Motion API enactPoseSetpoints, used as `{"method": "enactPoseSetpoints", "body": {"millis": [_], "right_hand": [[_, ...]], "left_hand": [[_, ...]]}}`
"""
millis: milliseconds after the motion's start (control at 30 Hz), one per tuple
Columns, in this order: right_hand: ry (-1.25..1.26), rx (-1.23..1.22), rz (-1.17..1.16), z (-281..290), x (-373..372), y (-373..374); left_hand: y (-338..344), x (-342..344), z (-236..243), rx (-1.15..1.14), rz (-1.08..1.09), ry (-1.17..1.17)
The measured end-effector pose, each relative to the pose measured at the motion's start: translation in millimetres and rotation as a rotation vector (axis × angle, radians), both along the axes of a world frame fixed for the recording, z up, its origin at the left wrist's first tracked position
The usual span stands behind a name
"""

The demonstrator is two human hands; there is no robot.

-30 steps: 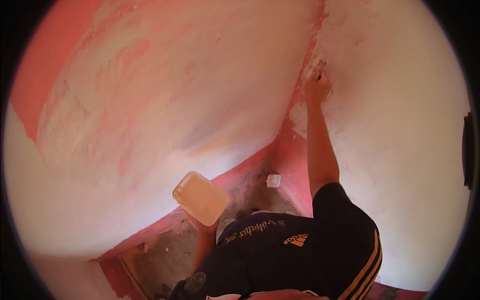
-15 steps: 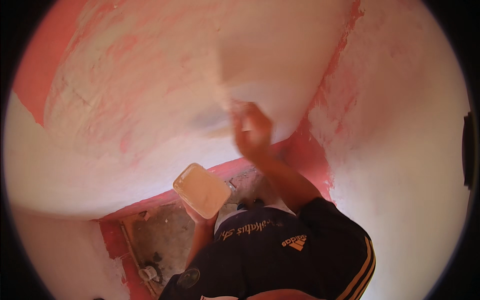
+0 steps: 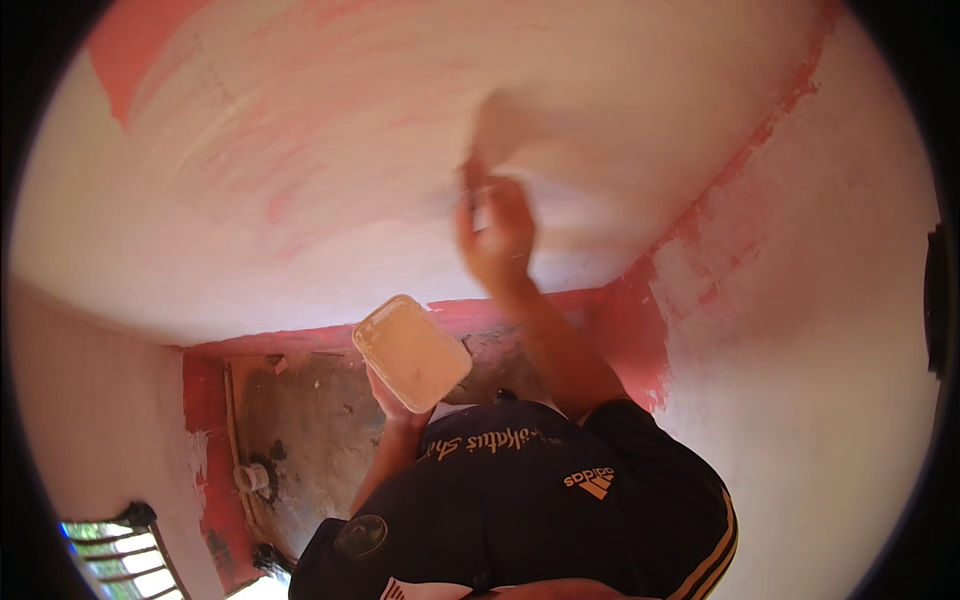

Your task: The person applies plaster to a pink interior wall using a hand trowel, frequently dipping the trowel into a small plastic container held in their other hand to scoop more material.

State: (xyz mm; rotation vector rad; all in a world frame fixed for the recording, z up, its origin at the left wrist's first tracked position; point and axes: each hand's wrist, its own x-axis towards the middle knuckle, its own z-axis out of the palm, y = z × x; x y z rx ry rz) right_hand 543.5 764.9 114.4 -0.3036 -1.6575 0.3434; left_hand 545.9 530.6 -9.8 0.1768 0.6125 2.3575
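My left hand (image 3: 386,398) grips a shallow rectangular tub (image 3: 375,316) with rounded corners from beneath and its left side. A smooth pale mass fills the tub. Up at the wall (image 3: 330,170), my right hand (image 3: 508,235) is closed round a tool (image 3: 474,178) smeared by motion. Its exact kind cannot be made out. The tool's end is at or close to the wall surface, next to a dark smudge or shadow. Whitish, streaky coating covers this wall, with pink showing through in patches.
Another whitish wall (image 3: 800,300) meets it at the right, along a ragged red corner strip (image 3: 635,310). Red bands the wall's foot above a stained floor (image 3: 320,430). A white roll-like object (image 3: 250,478) lies by a pipe (image 3: 232,410). A barred window (image 3: 120,560) shows lower left.
The view has shifted, bringing the barred window into sight at lower left. My right hand and its tool are still blurred at the wall. My left hand keeps hold of the tub.
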Motion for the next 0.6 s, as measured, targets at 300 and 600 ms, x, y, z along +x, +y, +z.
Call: {"method": "enactPoseSetpoints", "body": {"millis": [300,600], "right_hand": [[0.165,-0.159,-0.147,23.9,18.7,-36.3],[0.15,0.02,-0.348,90.3,-160.2,-140.0]], "left_hand": [[-118.9,-62.9,41.1,-0.009,0.086,-0.049],[-239.1,-216.7,28.1,0.026,-0.034,0.035]]}}
